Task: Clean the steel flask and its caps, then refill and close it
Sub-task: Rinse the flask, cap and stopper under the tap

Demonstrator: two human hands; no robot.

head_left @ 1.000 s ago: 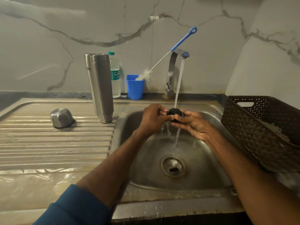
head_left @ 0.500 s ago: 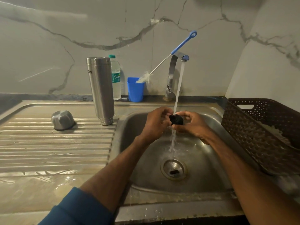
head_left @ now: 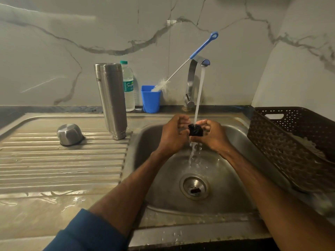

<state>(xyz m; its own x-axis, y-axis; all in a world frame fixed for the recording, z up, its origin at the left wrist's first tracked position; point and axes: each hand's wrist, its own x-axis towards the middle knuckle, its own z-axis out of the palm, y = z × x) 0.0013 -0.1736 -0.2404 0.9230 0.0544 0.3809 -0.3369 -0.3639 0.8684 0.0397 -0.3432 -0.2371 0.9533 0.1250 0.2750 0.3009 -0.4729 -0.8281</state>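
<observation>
Left hand [head_left: 172,134] and right hand [head_left: 212,136] both grip the black inner cap [head_left: 195,130] with curled fingers, under the tap stream [head_left: 200,95], above the sink [head_left: 145,142]. Steel flask [head_left: 112,100] stands mouth-down on the drainboard [head_left: 63,165]. Steel outer cap [head_left: 69,134] lies inverted, further left.

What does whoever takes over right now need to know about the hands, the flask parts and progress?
Left hand and right hand: both grip the black cap over the sink, under the running tap.
Steel flask: stands uncapped on the drainboard, seemingly mouth down.
Steel cap: lies dome-up, left of the flask.
Done: flask and steel cap set aside, apparently washed.
Left: finish rinsing the black cap, refill the flask, fit both caps.
</observation>
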